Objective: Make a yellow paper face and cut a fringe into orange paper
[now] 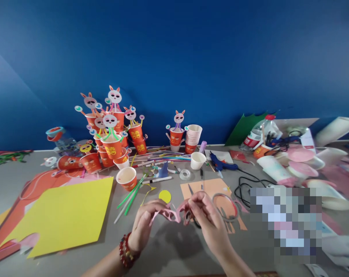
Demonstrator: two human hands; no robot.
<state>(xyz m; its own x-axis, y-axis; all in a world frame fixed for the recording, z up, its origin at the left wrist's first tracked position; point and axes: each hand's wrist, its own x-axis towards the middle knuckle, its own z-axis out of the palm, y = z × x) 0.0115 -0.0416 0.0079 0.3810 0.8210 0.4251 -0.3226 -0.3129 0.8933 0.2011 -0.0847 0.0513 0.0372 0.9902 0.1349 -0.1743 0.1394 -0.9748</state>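
Between my two hands hangs a pink cut paper piece [172, 215] with holes in it. My left hand [146, 223], with a red bead bracelet on its wrist, pinches the left part. My right hand [207, 219] pinches the right part with thumb and fingers. Just beyond them lies a yellow paper circle [164, 196]. An orange paper sheet [209, 187] is behind my right hand, with scissors partly hidden by that hand. To its right sits a roll of clear tape [225, 207].
Orange cups with rabbit faces [112, 148] stand at the back left. A yellow sheet [73, 211] covers the left. Behind are a white cup stack [193, 134], straws, and a blue glue gun [220, 163]; its cable and more cups [275, 169] lie right.
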